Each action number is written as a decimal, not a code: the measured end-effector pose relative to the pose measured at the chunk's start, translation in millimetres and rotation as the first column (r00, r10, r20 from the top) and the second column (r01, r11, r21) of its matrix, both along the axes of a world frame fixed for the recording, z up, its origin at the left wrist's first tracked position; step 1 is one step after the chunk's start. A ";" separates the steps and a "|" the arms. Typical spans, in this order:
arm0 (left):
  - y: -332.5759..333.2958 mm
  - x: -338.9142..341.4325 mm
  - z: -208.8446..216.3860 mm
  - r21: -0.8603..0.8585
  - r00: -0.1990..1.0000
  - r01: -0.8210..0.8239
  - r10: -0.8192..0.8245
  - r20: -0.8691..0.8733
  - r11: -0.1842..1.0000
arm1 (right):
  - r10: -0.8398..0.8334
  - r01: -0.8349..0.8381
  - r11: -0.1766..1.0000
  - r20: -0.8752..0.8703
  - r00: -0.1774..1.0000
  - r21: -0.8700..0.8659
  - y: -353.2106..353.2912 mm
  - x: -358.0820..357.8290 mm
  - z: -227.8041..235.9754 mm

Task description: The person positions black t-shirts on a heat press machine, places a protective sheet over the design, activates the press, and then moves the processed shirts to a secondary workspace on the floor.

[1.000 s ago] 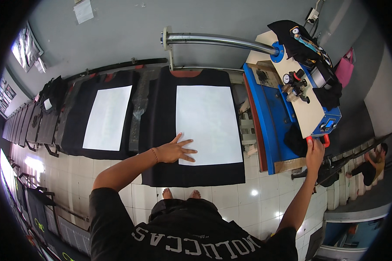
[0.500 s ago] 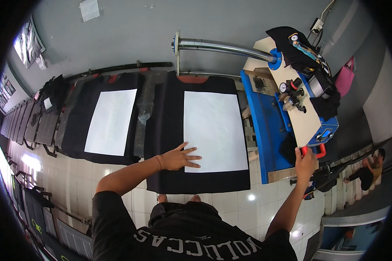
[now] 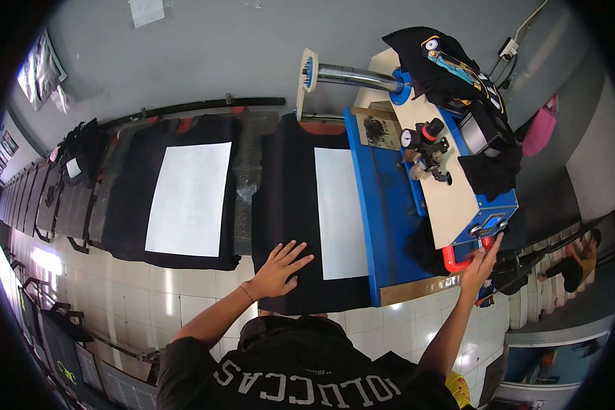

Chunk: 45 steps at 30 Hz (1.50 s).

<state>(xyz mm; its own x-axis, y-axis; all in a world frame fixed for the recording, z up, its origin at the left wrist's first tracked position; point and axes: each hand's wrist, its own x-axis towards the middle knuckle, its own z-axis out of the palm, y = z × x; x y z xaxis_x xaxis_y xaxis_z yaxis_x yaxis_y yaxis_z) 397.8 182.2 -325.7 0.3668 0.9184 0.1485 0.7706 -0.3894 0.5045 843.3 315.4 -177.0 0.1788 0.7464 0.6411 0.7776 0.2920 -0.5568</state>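
While near paper (image 3: 340, 215), left hand (image 3: 279, 271) on cloth (image 3: 285, 198)

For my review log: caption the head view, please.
Left hand on a black garment, right hand at the red handle of a blue press hiding part of a white sheet.

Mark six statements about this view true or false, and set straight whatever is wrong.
1. The person's left hand lies on a flat black cloth garment. True.
2. The white rectangular sheet beside that hand is wholly visible. False: the blue-and-cream metal press head hides its right side.
3. The right hand is at the red curved handle. True.
4. The white-faced dial gauge is square. False: it is round.
5. A second white rectangular sheet lies on another black cloth garment. True.
6. The pink bag is at the picture's left. False: it is at the right.
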 end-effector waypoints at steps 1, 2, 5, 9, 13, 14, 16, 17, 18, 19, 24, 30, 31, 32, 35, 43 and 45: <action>-1.7 8.8 2.0 -0.001 0.996 -0.067 0.067 0.062 0.998 | 0.038 -0.037 0.999 -0.044 0.998 0.011 6.7 8.2 0.1; -2.7 16.2 0.0 0.003 0.990 -0.113 0.112 0.089 0.994 | 0.076 -0.074 0.997 -0.088 0.993 0.025 13.3 15.8 1.0; -5.3 36.8 -4.8 0.020 0.953 -0.256 0.249 0.175 0.966 | 0.128 -0.123 0.991 -0.103 0.986 0.053 23.7 25.8 -3.5; -11.0 66.1 -17.6 -0.004 0.864 -0.410 0.390 0.320 0.912 | 0.190 -0.178 0.977 -0.099 0.977 0.121 30.7 27.2 -6.4; -16.4 87.5 -24.6 -0.057 0.784 -0.505 0.486 0.387 0.861 | 0.231 -0.215 0.962 -0.078 0.970 0.170 33.7 30.2 -9.2; -16.4 92.2 -25.8 -0.070 0.753 -0.530 0.507 0.419 0.845 | 0.243 -0.227 0.957 -0.070 0.968 0.180 34.3 31.6 -9.5; -19.7 96.0 -30.7 -0.096 0.686 -0.579 0.547 0.479 0.810 | 0.239 -0.225 0.962 -0.081 0.968 0.156 32.7 32.5 -9.1; -19.6 96.5 -33.2 -0.086 0.659 -0.614 0.569 0.492 0.785 | 0.237 -0.223 0.964 -0.096 0.967 0.142 30.8 30.8 -9.0; -19.9 96.9 -34.0 -0.116 0.616 -0.643 0.601 0.509 0.757 | 0.237 -0.222 0.966 -0.111 0.965 0.130 30.2 30.8 -7.9; -21.1 96.8 -34.9 -0.147 0.570 -0.670 0.631 0.525 0.728 | 0.238 -0.226 0.967 -0.104 0.966 0.117 30.1 32.6 -6.5; -31.5 83.4 -56.2 -0.288 0.340 -0.775 0.755 0.560 0.563 | 0.219 -0.212 0.975 -0.106 0.970 0.069 22.4 30.0 3.3; -52.6 24.0 -90.8 -0.238 0.146 -0.905 0.784 0.604 0.352 | 0.187 -0.180 0.982 -0.193 0.963 0.053 20.1 25.5 1.7; -60.7 1.7 -99.6 -0.267 0.087 -0.918 0.805 0.587 0.294 | 0.162 -0.175 0.984 -0.230 0.960 -0.039 16.6 26.3 2.0; -65.5 -19.8 -107.8 -0.294 0.026 -0.926 0.819 0.573 0.236 | 0.153 -0.160 0.987 -0.234 0.960 -0.014 17.0 25.8 -1.0; -68.5 -53.4 -89.2 -0.566 -0.340 -0.811 0.669 0.661 0.148 | 0.094 -0.089 0.996 -0.243 0.965 0.033 3.8 18.3 -9.1; -77.1 -121.6 -90.4 -0.755 -0.630 -0.649 0.489 0.603 0.095 | 0.552 -0.588 0.804 -0.480 0.682 0.090 -69.3 -95.7 -7.7; -75.3 -126.9 -92.4 -0.773 -0.657 -0.627 0.469 0.590 0.094 | 0.619 -0.764 0.644 -0.558 0.553 -0.043 -93.0 -145.1 -3.6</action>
